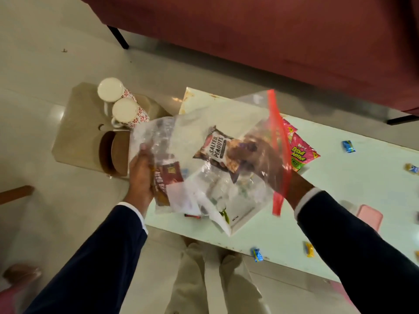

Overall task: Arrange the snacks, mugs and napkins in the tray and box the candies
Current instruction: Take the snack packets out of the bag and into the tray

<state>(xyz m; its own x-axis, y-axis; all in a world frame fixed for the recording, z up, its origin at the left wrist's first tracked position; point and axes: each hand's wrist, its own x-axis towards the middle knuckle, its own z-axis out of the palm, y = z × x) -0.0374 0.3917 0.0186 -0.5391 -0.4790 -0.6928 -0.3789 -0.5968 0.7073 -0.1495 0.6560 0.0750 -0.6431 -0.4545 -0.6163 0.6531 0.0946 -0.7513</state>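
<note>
A clear zip bag (204,141) with a red seal strip is held up over the pale table (353,196). My left hand (140,177) grips its lower end together with a maroon snack packet (167,177) inside. My right hand (258,152) reaches in through the red opening and, seen blurred through the plastic, holds a salted peanuts packet (217,148). White napkins (217,193) lie lower in the bag. A pink snack packet (301,152) lies on the table behind. Two white mugs with red flowers (125,111) stand on a beige stool. Wrapped candies (348,146) lie scattered on the table.
A brown open box (113,152) sits on the beige stool (74,123) left of the table. A white flat tray-like piece (240,223) lies under the bag. A pink object (369,216) lies by my right sleeve. A maroon sofa (272,41) stands behind the table.
</note>
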